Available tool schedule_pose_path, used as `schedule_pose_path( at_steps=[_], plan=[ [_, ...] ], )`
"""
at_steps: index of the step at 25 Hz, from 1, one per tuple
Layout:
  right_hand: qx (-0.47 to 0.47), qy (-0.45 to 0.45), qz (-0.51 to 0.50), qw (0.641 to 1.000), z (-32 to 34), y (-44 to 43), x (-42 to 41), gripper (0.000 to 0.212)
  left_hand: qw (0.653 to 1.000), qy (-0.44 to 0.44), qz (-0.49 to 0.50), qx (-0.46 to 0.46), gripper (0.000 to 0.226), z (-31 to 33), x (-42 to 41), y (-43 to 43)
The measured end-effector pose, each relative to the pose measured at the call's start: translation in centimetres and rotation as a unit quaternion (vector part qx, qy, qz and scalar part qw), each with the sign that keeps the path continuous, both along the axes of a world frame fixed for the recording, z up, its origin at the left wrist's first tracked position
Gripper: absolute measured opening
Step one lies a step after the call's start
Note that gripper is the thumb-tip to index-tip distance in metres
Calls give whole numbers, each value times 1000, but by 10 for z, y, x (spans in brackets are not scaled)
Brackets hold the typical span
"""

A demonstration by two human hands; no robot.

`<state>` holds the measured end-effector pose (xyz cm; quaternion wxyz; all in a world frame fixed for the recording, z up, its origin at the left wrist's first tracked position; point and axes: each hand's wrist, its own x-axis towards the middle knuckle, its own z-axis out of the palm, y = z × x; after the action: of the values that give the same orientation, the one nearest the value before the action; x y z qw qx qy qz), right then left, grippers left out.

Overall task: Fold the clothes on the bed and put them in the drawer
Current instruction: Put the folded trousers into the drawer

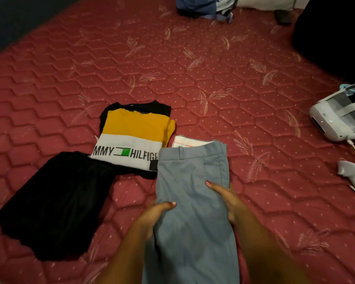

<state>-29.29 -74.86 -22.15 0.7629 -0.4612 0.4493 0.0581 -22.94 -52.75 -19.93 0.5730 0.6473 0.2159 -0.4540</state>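
Note:
Grey-blue trousers [193, 173] lie lengthwise on the red quilted mattress [193, 78], waistband away from me. My left hand [155, 214] grips their left edge, thumb on top of the cloth. My right hand [225, 198] grips the right edge the same way. A folded yellow and white shirt [133, 136] with lettering sits on a folded black garment [139, 107] just left of the waistband. Another folded black garment [55, 203] lies at the near left.
A white headset [338, 117] with a cable and a white controller [353, 177] lie at the right edge. A heap of blue clothes [205, 7] sits at the far side. A dark object [332, 33] stands at the far right.

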Motion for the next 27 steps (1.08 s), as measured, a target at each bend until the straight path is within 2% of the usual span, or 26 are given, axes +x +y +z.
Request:
schedule_pose_path(
  at_steps=[2,5,6,9,11,13,15,16,20,24,27],
  plan=[
    [0,5,41,999,-2,21,3,101,999,28,28,-1,49,2,-16,28],
    [30,32,99,994,4,54,0,93,995,85,36,-20,38,11,-42,67],
    [51,45,133,989,8,68,-3,85,993,111,37,-25,41,12,-52,82],
    [94,91,246,960,20,123,-18,60,982,162,85,-51,71,15,-95,139],
    [99,108,296,944,24,162,-28,56,973,174,140,-65,82,16,-129,175],
    [105,110,340,928,26,203,-33,64,963,167,200,-74,81,19,-162,210],
    [90,108,392,909,27,245,-36,75,939,172,278,-107,71,24,-194,241],
    [85,106,422,896,29,269,-37,74,925,172,315,-123,67,27,-208,256],
    [81,95,538,834,49,389,-49,45,850,141,475,-180,46,34,-272,332],
    [51,33,649,758,62,548,-94,45,779,91,599,-165,56,32,-359,434],
    [39,21,704,709,77,657,-142,45,725,65,670,-142,52,48,-417,509]
  ],
)
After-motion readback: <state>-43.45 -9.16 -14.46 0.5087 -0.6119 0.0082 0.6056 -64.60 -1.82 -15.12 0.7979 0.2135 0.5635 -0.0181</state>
